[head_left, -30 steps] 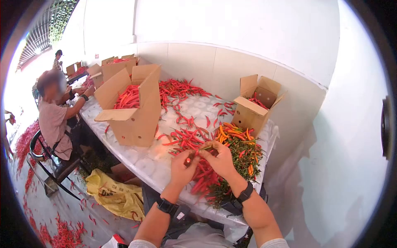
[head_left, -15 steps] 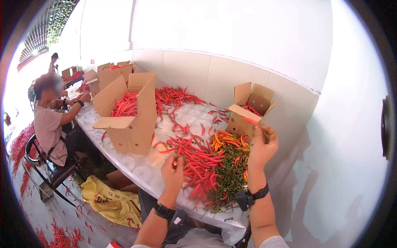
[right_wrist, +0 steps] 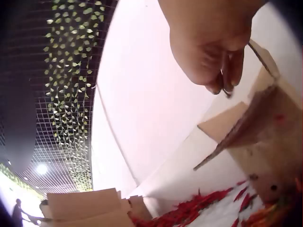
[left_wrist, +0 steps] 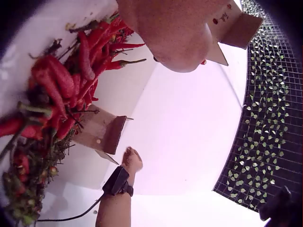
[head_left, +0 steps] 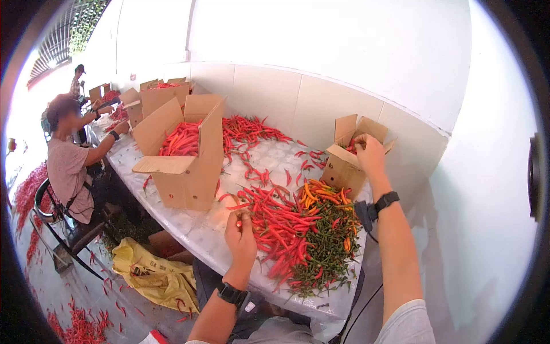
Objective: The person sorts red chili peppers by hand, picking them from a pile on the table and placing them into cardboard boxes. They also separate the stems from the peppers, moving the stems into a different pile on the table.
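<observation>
In the head view, my left hand (head_left: 242,245) holds a red chili, its end showing at the fingertips beside the red chili pile (head_left: 275,221). The left wrist view shows the back of that hand (left_wrist: 175,33), with a small red tip at its edge. Over the open right-hand box (head_left: 342,172) is my right hand (head_left: 370,156), fingers bent down at the opening. From the right wrist, this hand (right_wrist: 213,47) pinches a thin, stem-like thing; most of it is hidden. Green stems (head_left: 326,252) and orange chilies (head_left: 312,192) lie right of the red pile.
A large box (head_left: 186,186) of red chilies stands left on the plastic-covered table (head_left: 172,215), with more chilies (head_left: 255,129) behind it. Another person (head_left: 70,160) sits at the left edge. A yellow sack (head_left: 152,275) and scattered chilies are on the floor. A wall borders the right box.
From both hands together over the pile, my right hand has moved up and right with a red chili to the right box. My left hand has shifted slightly left and down.
</observation>
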### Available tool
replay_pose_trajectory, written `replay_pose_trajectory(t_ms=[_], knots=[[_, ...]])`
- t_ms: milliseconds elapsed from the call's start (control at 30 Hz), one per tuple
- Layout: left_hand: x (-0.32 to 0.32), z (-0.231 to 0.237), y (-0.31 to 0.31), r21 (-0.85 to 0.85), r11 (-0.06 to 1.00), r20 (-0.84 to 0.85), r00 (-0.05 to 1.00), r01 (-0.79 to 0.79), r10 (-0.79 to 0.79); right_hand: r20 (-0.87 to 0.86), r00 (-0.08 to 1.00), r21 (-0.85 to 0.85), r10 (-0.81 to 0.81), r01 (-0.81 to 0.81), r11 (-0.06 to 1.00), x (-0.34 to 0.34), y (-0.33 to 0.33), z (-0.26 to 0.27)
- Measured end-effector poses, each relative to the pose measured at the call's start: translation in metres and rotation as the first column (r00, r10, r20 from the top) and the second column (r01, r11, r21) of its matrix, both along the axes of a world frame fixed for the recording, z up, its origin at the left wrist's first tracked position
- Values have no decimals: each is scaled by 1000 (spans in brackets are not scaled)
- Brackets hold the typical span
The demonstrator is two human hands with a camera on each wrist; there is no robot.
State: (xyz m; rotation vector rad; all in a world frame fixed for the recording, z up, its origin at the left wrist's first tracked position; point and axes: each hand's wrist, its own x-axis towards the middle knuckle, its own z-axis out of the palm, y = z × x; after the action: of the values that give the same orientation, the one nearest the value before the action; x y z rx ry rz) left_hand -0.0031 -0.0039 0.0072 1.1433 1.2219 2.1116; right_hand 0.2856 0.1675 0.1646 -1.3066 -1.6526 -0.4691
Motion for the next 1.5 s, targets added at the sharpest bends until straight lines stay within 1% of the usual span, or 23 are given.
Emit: replay_pose_trajectory(t_ms=[67, 133, 233, 300, 333, 400, 433, 533, 633, 667, 733, 833, 867, 967, 1000, 1067, 1100, 1133, 1167, 1267, 1367, 1467, 1500], knots=[[1, -2, 2, 0, 1000, 3, 1000, -10, 10, -2, 984, 92, 179, -178, 980, -28, -28, -10], [1, -1, 3, 3, 1000, 3, 1000, -6, 6, 3, 966, -67, 259, -258, 964, -57, -58, -29], [2, 1, 0, 6, 1000, -18, 1000, -3, 3, 57, 896, -423, 441, -378, 823, -98, -104, -57], [1, 4, -2, 14, 1000, -69, 997, -23, 24, 42, 778, -447, 627, -547, 708, -124, -132, -76], [1, 4, -1, 1, 1000, -28, 1000, 1, -1, 129, 700, -407, 703, -609, 681, -134, -134, -92], [2, 0, 2, -20, 999, 57, 997, 46, -45, 200, 708, -471, 678, -537, 700, -148, -139, -113], [1, -5, 4, -30, 999, 37, 998, 45, -44, 225, 711, -471, 667, -520, 713, -152, -137, -118], [-1, -8, 6, -60, 996, 14, 998, 68, -67, 74, 808, -300, 585, -541, 786, -141, -133, -105], [0, -8, 8, -32, 995, 41, 995, 97, -96, -282, 827, -63, 487, -522, 851, -125, -142, -81], [2, 0, -1, -56, 997, -68, 996, 46, -50, -428, 743, -42, 514, -585, 810, -120, -142, -80], [4, -5, 4, -81, 991, 11, 994, 108, -107, -674, 514, 42, 531, -691, 722, -113, -140, -73], [7, -3, 3, -62, 982, -4, 984, 178, -178, -852, 282, -20, 440, -859, 511, -107, -151, -64], [7, -1, 1, -49, 978, -32, 979, 200, -202, -869, 262, -26, 419, -871, 491, -108, -152, -70], [2, -11, 4, -188, 881, 81, 901, 435, -427, -775, 438, -158, 455, -832, 533, -113, -147, -106], [1, -13, 6, -201, 850, 103, 873, 487, -476, -708, 553, -272, 439, -787, 553, -113, -145, -112], [-3, -18, 9, -230, 779, 149, 812, 583, -564, -723, 524, -293, 450, -822, 488, -115, -136, -129], [-2, -24, 14, -212, 815, 40, 838, 539, -544, -728, 509, -297, 460, -838, 457, -117, -132, -132], [2, -33, 21, -181, 849, -69, 855, 497, -515, -645, 539, -279, 542, -826, 490, -118, -139, -126], [4, -39, 25, -144, 879, -171, 863, 455, -475, -642, 548, -289, 537, -821, 493, -120, -140, -124], [6, -21, 11, -222, 813, -36, 829, 538, -559, -650, 548, -291, 526, -819, 494, -124, -143, -129], [7, -6, 2, -282, 803, -127, 809, 525, -574, -655, 566, -322, 501, -809, 492, -122, -149, -120], [6, -20, 9, -196, 795, -131, 788, 574, -601, -505, 696, -321, 511, -701, 637, -124, -146, -123], [5, -24, 12, -202, 799, -183, 780, 566, -598, -533, 677, -316, 508, -716, 622, -124, -145, -125]])
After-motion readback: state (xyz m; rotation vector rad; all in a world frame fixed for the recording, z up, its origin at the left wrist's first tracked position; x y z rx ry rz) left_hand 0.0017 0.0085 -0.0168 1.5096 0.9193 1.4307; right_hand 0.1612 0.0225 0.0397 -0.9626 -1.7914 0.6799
